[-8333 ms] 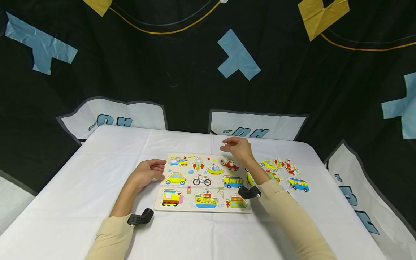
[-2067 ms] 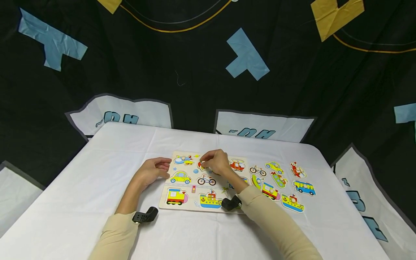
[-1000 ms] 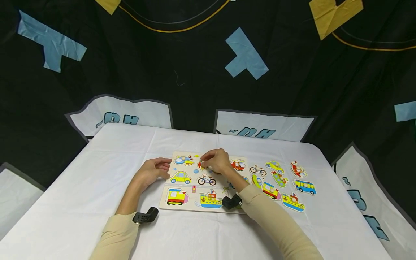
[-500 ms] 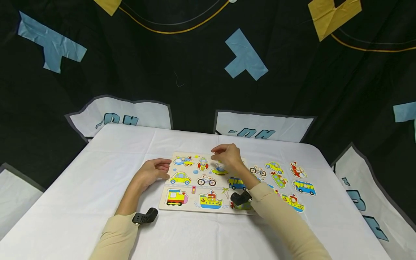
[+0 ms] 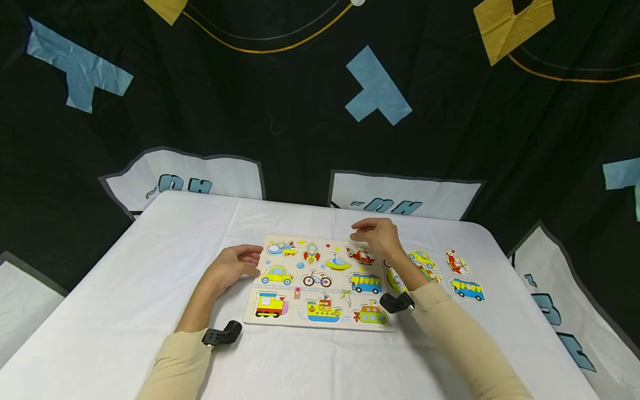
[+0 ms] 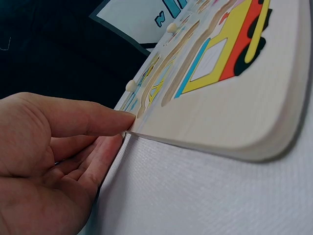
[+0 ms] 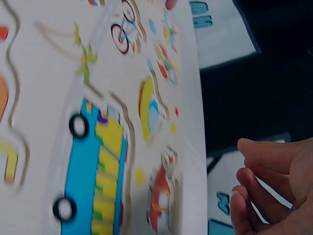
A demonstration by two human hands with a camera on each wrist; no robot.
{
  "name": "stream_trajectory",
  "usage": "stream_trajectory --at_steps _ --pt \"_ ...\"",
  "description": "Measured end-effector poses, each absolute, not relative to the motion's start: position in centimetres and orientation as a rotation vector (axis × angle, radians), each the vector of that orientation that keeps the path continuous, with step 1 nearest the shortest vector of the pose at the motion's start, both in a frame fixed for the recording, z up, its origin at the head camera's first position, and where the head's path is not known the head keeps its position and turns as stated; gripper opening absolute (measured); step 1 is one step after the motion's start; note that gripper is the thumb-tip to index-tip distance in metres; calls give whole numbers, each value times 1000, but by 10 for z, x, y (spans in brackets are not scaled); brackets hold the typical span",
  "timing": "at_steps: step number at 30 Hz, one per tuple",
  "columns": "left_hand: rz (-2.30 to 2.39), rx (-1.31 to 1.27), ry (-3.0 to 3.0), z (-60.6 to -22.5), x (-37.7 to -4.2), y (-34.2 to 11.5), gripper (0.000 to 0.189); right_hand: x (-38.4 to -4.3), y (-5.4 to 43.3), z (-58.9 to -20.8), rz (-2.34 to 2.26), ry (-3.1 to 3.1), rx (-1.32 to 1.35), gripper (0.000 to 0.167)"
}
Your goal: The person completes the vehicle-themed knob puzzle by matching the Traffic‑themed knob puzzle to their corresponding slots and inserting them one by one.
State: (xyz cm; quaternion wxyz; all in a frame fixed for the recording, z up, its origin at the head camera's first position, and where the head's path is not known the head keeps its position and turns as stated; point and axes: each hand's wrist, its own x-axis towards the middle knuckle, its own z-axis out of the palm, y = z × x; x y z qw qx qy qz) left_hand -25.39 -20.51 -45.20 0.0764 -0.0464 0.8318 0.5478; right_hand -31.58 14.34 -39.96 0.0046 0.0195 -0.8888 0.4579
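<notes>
A wooden vehicle peg puzzle board (image 5: 295,305) lies on the table. My left hand (image 5: 232,266) is at its left edge, thumb and fingertips against the side; the left wrist view shows the thumb tip (image 6: 128,120) right at the rim. A rocket piece (image 5: 311,254) and an airplane piece (image 5: 281,248) sit in the board's top row, their knobs showing. My right hand (image 5: 380,236) is raised above the board's far right corner, fingers loosely bent. Nothing is between them in the right wrist view. Below this hand is the printed helicopter recess (image 5: 360,255).
Right of the board lie loose pieces: a yellow car (image 5: 421,258), a helicopter (image 5: 457,262), a bus (image 5: 467,289) and a yellow-green saucer (image 5: 395,281). The right sleeve (image 5: 460,333) hides others. A black backdrop (image 5: 300,144) hangs behind the white table (image 5: 280,366).
My right hand pinched the rocket piece over the board, let go of it in its recess, then rose and moved right. The left hand has stayed at the board's left edge.
</notes>
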Motion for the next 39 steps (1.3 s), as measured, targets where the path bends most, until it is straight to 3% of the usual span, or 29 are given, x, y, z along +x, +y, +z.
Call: stream_trajectory --at_steps 7,20,39 --pt "1635 -139 2493 -451 -255 -206 64 -312 180 -394 1429 -2809 77 35" --pt "1627 -166 2496 -453 -254 -205 64 -300 236 -398 1264 -3061 72 35" --pt "1614 -153 2503 -455 -255 -206 65 -283 265 -416 1274 -3208 369 29"
